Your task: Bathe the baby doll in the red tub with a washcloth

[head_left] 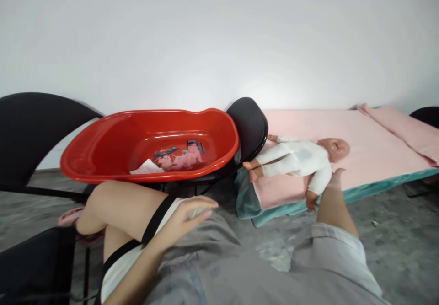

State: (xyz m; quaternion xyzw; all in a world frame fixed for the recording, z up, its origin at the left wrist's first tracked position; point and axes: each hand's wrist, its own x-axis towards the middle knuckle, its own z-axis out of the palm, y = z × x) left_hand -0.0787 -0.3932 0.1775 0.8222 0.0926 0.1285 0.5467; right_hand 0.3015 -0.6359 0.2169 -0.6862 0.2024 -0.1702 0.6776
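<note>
A baby doll (300,156) in a white long-sleeved suit lies on its back on a pink-covered bed (363,133), its head toward the right and its bare feet toward the left. My right hand (335,177) is at the doll's near shoulder, below its head. The thumb shows stretched out; the other fingers are hidden by the doll's sleeve. My left hand (195,210) is over my lap, slightly blurred, with thumb and fingers apart. A pale patch shows between them, and I cannot make out what it is.
A red baby bathtub (137,120) with a pink cartoon print and a white cloth (147,167) inside stands at left centre. A black chair (248,124) is between tub and bed. More black chairs stand left. A pink pillow (404,131) lies at the bed's right end.
</note>
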